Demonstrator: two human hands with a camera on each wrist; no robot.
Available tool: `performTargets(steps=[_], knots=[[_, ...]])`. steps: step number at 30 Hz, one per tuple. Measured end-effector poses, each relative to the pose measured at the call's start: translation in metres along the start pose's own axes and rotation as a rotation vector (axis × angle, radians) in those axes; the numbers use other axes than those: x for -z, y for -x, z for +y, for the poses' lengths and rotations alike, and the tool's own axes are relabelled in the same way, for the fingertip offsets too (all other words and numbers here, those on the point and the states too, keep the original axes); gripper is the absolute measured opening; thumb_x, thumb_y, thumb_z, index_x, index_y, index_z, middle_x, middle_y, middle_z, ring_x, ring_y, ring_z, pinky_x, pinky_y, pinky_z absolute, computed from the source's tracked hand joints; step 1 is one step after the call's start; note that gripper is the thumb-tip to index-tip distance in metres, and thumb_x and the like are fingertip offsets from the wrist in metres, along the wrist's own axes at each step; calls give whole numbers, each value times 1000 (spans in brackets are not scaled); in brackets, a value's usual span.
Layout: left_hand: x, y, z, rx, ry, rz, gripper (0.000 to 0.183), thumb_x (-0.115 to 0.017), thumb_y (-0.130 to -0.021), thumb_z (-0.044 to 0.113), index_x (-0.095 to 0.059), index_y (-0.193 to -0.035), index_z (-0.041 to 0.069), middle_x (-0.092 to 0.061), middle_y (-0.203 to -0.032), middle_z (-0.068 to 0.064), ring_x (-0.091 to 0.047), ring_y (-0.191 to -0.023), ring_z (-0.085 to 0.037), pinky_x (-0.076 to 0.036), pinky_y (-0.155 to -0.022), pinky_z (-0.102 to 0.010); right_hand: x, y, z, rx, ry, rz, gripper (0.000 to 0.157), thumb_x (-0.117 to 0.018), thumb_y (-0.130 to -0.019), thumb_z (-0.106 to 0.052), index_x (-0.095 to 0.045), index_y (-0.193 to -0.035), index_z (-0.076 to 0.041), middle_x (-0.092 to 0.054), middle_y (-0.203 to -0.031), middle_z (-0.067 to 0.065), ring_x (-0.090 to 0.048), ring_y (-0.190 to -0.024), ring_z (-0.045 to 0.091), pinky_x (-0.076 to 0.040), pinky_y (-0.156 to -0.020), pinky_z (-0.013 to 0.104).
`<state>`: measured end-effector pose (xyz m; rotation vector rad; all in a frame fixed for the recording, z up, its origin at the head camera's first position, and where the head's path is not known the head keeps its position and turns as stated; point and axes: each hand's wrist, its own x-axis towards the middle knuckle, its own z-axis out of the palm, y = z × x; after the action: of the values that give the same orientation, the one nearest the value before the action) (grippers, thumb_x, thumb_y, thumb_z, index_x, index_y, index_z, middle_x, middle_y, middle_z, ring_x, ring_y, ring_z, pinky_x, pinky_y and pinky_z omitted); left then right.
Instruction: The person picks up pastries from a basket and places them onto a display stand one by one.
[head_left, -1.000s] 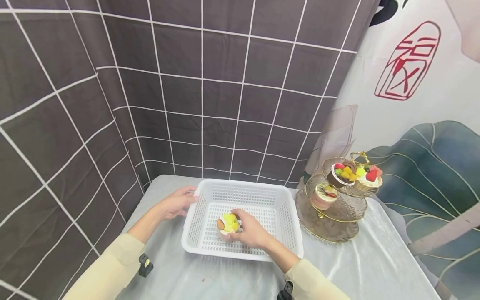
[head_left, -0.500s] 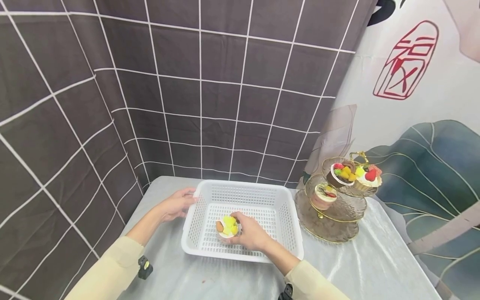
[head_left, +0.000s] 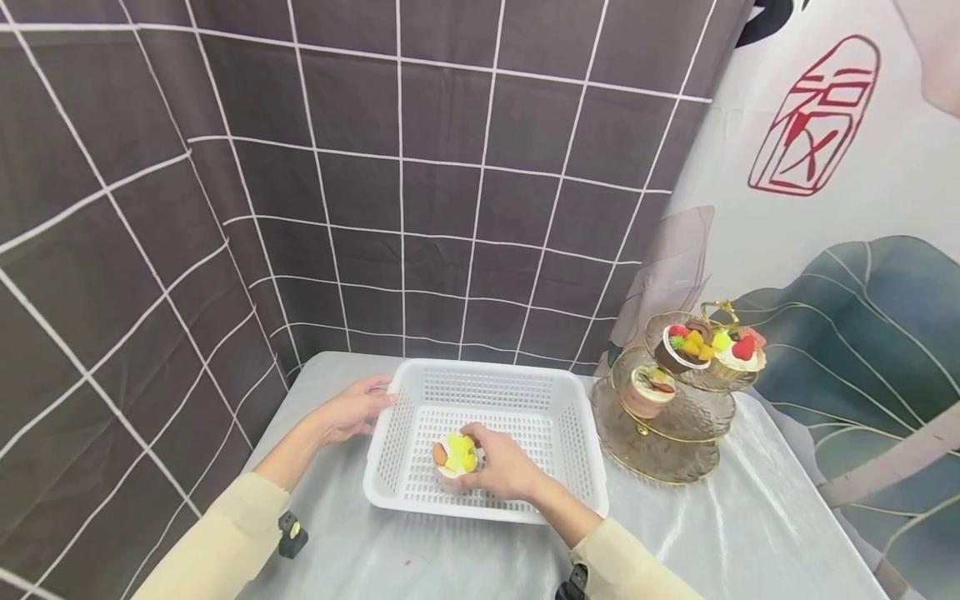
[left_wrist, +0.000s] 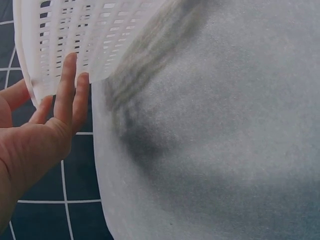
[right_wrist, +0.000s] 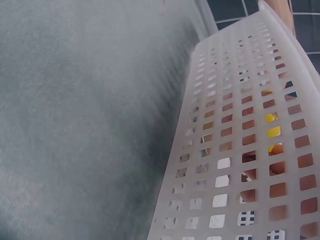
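Inside the white plastic basket point(head_left: 487, 517), my right hand point(head_left: 506, 467) grips a small dessert cup point(head_left: 456, 457) topped with yellow fruit pieces and a brown-orange piece. Thumb and fingers lie around its side, low over the basket floor. Through the holes of the basket wall point(right_wrist: 235, 135), bits of the hand and yellow topping show in the right wrist view. My left hand point(head_left: 356, 408) holds the basket's left side at the rim. In the left wrist view, several fingers of the left hand point(left_wrist: 42, 135) lie along the outer wall, while another digit is partly hidden behind the rim.
A tiered glass stand point(head_left: 660, 450) with gold trim stands right of the basket. It bears a chocolate fruit cup point(head_left: 684, 350), a cream cup with strawberry point(head_left: 738, 352) and a pink layered cup point(head_left: 649, 392). A pale cloth point(head_left: 420, 558) covers the table; a dark grid curtain point(head_left: 450, 192) hangs behind.
The dessert cup tilts slightly and shifts a little in my right hand between the earliest frame and the later ones. My left hand stays at the basket's side.
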<state>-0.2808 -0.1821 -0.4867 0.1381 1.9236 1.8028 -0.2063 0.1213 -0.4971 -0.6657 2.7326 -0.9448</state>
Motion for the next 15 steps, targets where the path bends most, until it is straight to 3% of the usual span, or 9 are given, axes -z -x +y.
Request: performTargets(steps=[8, 15], knots=[[0, 0, 3, 2, 2, 12, 66, -54, -111, 15, -20, -165, -1, -44, -154, -31, -52, -139, -49, -55, -103, -64, 4, 2, 1, 14, -64, 27, 72, -90, -78, -38, -62, -139, -13, -73, -123, 7, -68, -111, 23, -58, -96, 45], [-2, 3, 3, 3, -9, 10, 65, -53, -111, 15, -21, -164, -2, -46, -153, -32, -52, -138, -49, -54, -104, -64, 11, 10, 0, 51, -137, 115, 71, -89, -78, -37, -63, -138, -9, -73, -124, 6, -69, -109, 25, -61, -91, 43]])
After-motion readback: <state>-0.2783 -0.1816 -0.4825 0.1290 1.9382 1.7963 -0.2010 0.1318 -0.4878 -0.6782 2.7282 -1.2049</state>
